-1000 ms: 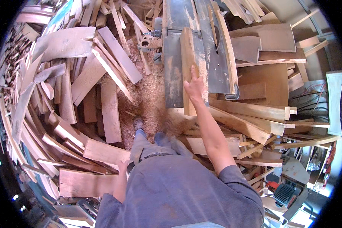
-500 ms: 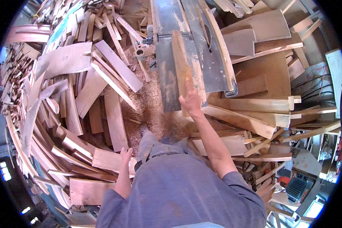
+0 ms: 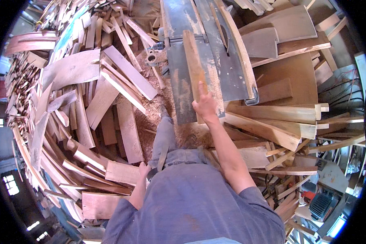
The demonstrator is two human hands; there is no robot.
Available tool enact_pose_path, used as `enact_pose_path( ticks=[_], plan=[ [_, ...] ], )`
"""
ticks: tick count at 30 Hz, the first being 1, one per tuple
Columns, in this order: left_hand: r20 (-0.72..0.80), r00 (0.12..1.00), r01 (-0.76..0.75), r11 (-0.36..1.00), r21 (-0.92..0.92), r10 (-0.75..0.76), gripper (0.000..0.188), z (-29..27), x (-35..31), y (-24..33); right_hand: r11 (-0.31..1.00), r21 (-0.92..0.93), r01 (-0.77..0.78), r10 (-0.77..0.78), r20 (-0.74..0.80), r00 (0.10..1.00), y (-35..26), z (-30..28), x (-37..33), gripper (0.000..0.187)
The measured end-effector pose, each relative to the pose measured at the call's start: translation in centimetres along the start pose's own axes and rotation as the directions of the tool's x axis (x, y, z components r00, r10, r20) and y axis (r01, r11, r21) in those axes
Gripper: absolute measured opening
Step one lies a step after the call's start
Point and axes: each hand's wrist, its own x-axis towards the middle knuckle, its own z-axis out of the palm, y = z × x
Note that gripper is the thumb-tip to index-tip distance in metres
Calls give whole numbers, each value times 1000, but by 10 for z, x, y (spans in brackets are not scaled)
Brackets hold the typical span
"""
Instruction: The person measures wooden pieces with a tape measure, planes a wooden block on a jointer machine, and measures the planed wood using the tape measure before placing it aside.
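My right hand (image 3: 205, 106) grips the near end of a long, narrow wooden strip (image 3: 193, 67), its index finger stretched along the top and its thumb at the left side. The strip lies lengthwise on the grey metal table (image 3: 178, 93) of a woodworking machine, its far end just past a cross joint in the table. Sawdust coats the metal beside it. My left hand (image 3: 143, 168) hangs low by my left hip with curled fingers, near a loose board (image 3: 130, 132); nothing shows in it.
To the right of the strip, a dark blade (image 3: 225, 38) stands in a slot, with a wooden rail (image 3: 240, 53) beyond it. Boards and offcuts (image 3: 73, 69) are heaped at left. Stacked planks (image 3: 272, 116) lie at right, near a motor (image 3: 323, 204). Sawdust (image 3: 152, 110) covers the floor.
The strip and my right hand have slid slightly forward along the table. My left hand has come a little lower and closer to my hip. The whole view has shifted slightly.
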Motion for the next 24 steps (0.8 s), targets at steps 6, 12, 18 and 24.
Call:
enact_pose_path(
  ticks=[6,12,18,24],
  plan=[
    [41,999,5,996,-87,-1,52,-15,29,55,997,-64,40,-42,-32,999,2,7,29,97],
    [97,994,52,999,12,-53,50,-5,55,74,998,-55,11,-11,-15,1000,-16,-5,60,97],
    [145,983,116,993,-21,-112,49,-4,63,64,1000,-27,-5,4,-39,999,-17,-1,88,95],
    [134,986,111,991,-76,-100,51,2,63,54,1000,-2,-10,10,-42,999,-26,-8,112,95]
  ],
)
